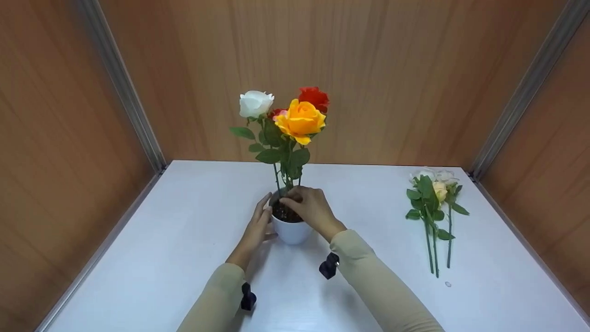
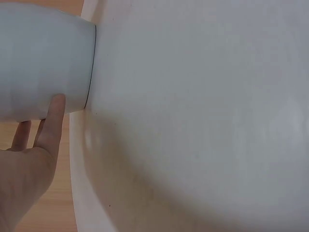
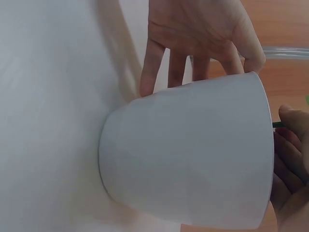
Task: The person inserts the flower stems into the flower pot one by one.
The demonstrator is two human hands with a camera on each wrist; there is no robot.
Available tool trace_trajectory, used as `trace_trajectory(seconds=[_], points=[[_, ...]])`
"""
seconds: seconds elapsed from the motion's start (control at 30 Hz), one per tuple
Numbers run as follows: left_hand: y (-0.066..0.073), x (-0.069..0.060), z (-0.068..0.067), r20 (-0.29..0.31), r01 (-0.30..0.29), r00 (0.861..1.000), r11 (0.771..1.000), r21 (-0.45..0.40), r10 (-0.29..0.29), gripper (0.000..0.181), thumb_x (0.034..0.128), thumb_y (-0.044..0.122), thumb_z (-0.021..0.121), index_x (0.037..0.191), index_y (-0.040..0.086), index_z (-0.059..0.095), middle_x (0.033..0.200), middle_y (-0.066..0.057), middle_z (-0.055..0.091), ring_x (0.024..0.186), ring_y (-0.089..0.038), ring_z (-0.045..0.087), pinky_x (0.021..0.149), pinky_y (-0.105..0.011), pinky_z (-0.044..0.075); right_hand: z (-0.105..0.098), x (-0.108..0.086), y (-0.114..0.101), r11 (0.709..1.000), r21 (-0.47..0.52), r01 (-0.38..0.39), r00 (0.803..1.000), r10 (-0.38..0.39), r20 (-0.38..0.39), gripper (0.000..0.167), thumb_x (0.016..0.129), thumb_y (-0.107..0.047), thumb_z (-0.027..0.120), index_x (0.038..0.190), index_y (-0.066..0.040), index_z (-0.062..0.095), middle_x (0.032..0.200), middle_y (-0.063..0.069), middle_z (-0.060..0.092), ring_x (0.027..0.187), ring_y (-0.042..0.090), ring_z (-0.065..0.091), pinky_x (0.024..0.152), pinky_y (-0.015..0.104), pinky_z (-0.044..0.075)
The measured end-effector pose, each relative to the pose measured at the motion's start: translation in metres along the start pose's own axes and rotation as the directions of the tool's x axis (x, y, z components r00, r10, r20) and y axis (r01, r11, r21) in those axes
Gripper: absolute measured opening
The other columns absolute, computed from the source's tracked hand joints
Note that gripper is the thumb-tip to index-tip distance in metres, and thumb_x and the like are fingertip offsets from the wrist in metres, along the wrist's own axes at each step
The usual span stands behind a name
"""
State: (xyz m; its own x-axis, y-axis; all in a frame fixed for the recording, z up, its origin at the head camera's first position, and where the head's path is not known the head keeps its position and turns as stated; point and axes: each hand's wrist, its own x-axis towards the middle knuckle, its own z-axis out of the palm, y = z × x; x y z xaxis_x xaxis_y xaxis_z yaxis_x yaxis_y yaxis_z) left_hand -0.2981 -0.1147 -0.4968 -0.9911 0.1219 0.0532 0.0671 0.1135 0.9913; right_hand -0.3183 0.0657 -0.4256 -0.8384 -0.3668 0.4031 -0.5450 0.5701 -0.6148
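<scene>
A white flowerpot (image 1: 293,233) with dark soil (image 1: 283,212) stands on the table, holding upright roses: a white rose (image 1: 256,104), an orange-yellow rose (image 1: 300,121) and a red rose (image 1: 315,98), with another pinkish-red bloom partly hidden behind. Along the pot's left side, my left hand (image 1: 255,227) rests with fairly straight fingers (image 2: 54,121), its thumb at the rim. Over the soil, my right hand (image 1: 314,208) pinches a green stem (image 3: 278,124) between thumb and fingers; it looks like the white rose's stem. The stem's lower end is hidden by the pot wall.
More cut roses (image 1: 431,198), white and pale yellow, lie on the right of the white table (image 1: 198,207). A small clear bit (image 1: 448,284) lies below their stems. Wooden panels (image 1: 392,83) enclose the table at the back and sides.
</scene>
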Motion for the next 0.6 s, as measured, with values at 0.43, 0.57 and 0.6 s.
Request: trace_trajectory(seconds=[0.43,0.57,0.6], points=[[0.006,-0.003,0.0,0.002,0.008,1.0,1.0,-0.002,-0.008,0.057,0.1099,0.043,0.028,0.161,0.023,0.015,0.159,-0.026,0.024,0.138,-0.054,0.032,0.096,-0.066,0.047,-0.015,-0.012,0.002,0.995,0.089,-0.039,0.998,0.035,0.048,0.027,0.096,-0.029,0.071,0.117,-0.013,0.072,0.105,-0.008,0.073,0.096,0.008,0.069,0.085,0.026,0.058],[0.006,-0.003,0.001,0.001,0.007,1.0,1.0,0.015,-0.007,0.055,0.11,0.042,0.028,0.161,0.025,0.016,0.159,-0.025,0.026,0.138,-0.053,0.034,0.096,-0.065,0.048,-0.022,-0.019,0.008,0.992,0.115,-0.045,0.998,0.039,0.053,0.026,0.095,-0.029,0.072,0.115,-0.012,0.072,0.104,-0.006,0.073,0.092,0.008,0.069,0.081,0.023,0.058],[0.001,0.0,0.0,-0.001,0.012,1.0,1.0,0.019,-0.012,0.055,0.1095,0.045,0.028,0.161,0.027,0.016,0.16,-0.024,0.026,0.139,-0.051,0.034,0.096,-0.064,0.048,-0.024,-0.021,0.009,0.992,0.117,-0.049,0.998,0.043,0.053,0.026,0.095,-0.029,0.072,0.114,-0.011,0.072,0.104,-0.005,0.073,0.092,0.008,0.069,0.08,0.023,0.058]])
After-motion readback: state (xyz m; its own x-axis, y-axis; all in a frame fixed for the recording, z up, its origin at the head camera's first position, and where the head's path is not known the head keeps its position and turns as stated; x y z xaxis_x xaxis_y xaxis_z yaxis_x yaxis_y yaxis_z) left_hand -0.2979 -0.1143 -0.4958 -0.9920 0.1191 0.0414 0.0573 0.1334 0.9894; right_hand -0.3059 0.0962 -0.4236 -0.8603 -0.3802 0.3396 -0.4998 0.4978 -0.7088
